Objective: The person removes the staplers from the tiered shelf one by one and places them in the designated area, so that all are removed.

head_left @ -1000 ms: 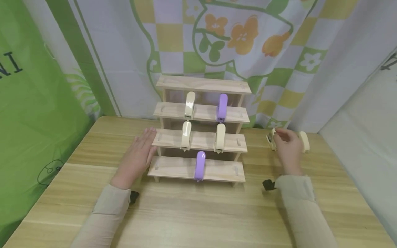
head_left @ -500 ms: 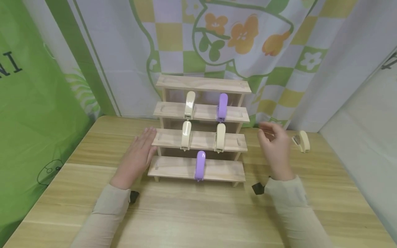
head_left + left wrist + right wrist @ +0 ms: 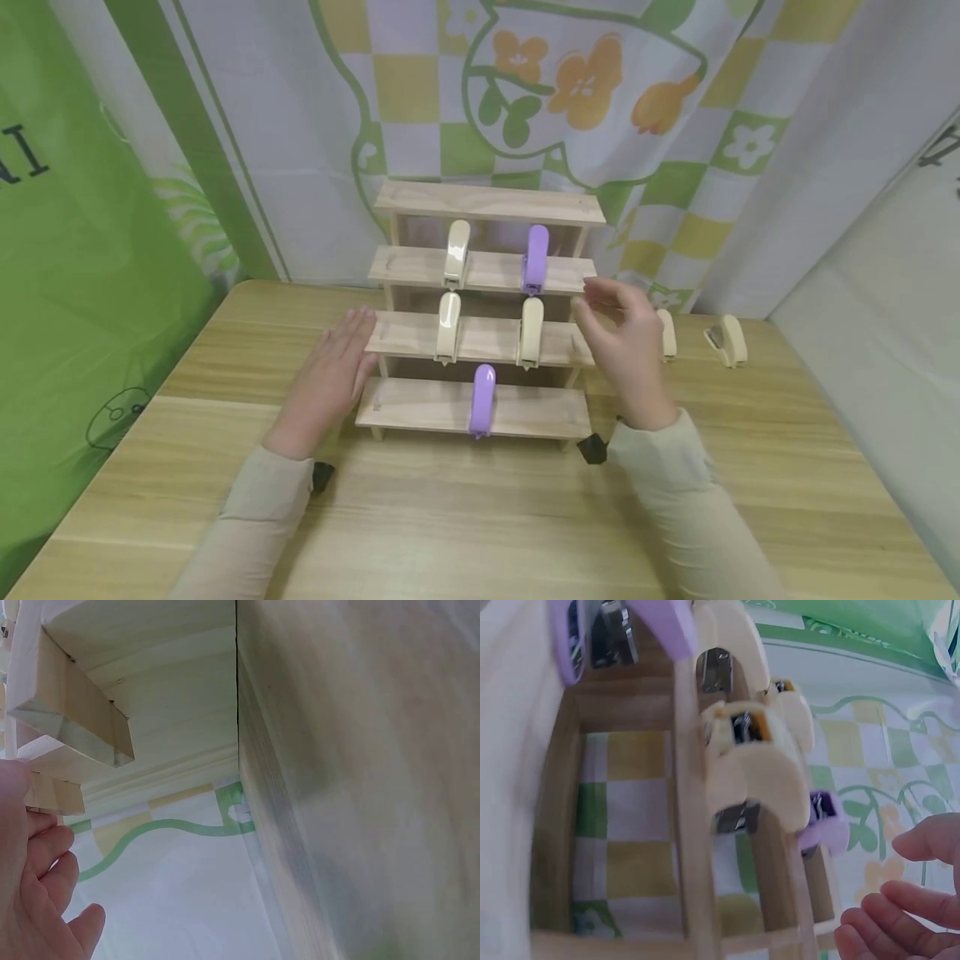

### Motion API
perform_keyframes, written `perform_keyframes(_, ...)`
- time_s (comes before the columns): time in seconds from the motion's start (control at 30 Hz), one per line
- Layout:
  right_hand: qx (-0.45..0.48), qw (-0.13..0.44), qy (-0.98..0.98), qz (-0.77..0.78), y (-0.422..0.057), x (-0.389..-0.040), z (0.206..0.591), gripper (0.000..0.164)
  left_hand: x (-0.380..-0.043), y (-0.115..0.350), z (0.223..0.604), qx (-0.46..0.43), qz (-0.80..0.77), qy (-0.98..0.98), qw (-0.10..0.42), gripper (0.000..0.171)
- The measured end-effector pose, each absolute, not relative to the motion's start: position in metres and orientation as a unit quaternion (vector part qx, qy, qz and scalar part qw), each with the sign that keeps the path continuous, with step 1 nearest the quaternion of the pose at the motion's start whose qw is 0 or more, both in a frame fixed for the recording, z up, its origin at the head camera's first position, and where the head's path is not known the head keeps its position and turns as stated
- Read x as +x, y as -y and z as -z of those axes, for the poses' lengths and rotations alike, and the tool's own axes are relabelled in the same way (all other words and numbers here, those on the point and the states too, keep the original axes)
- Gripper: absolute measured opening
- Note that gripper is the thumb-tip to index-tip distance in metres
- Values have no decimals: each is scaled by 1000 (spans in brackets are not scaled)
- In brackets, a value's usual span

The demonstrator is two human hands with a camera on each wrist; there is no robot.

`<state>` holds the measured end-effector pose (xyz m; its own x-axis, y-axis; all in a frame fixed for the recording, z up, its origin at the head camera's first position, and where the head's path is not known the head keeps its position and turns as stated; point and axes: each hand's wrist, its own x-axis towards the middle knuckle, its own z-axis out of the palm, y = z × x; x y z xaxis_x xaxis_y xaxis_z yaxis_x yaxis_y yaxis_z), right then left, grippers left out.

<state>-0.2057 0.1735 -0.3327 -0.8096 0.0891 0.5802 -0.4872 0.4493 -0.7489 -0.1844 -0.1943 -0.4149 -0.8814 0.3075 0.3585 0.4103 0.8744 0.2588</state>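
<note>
A tiered wooden stand (image 3: 420, 408) bears several staplers. On its lowest step is a purple stapler (image 3: 483, 400). The step above carries a cream stapler (image 3: 447, 327) at left and another cream stapler (image 3: 530, 332) at right. Higher up are a third cream stapler (image 3: 457, 254) and a second purple stapler (image 3: 536, 258). My left hand (image 3: 326, 383) rests against the stand's left side, fingers extended. At the right end of the stand hovers my right hand (image 3: 626, 350), thumb and fingers loosely bent and apart; the right wrist view shows nothing between them.
On the wooden table (image 3: 480, 517), right of the stand, are a cream stapler (image 3: 667, 335), partly hidden behind my right hand, and another cream stapler (image 3: 730, 342). A patterned curtain (image 3: 412, 92) hangs close behind the stand. Green cloth (image 3: 75, 292) lines the left side.
My right hand has let go of the nearer cream stapler on the right of the table and moved left to the stand's end. The left hand has stayed in place.
</note>
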Motion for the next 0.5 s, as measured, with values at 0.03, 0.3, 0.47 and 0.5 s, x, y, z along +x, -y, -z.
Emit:
perform_keyframes(0.03,122,278,806,-508,-171,-205,331,30,-184,194,415,-188,166,956,155,60)
perform_keyframes(0.3,107,232,807,-532,-152,-212,320,37,-184,193,415,-186,168,956,152,59)
perform_keyframes(0.47,108,231,808,-531,-141,-220,316,41,-184,193,414,-187,171,955,158,59)
perform_keyframes(0.5,105,230,809,-531,-140,-221,315,42,-184,193,414,-188,170,954,160,59)
